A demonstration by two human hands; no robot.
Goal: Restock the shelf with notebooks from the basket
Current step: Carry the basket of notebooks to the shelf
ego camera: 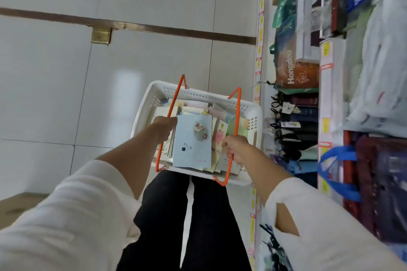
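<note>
White perforated plastic basket (pixel 209 94) held by its 2 orange wire handles (pixel 238 105): left hand (pixel 164 126) curled round 1, right hand (pixel 236 149) gripping the other. Pale blue notebook (pixel 192 143) lies topmost among the notebooks inside. Stocked white shelf (pixel 330 86) stands just right of the basket.

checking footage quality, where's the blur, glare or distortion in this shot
Head view: goods on the shelf at right are smeared by blur; a glare patch lies on the floor tiles beyond the basket; the wide lens stretches the white sleeves at bottom; the light blue notebook looks fairly sharp.
</note>
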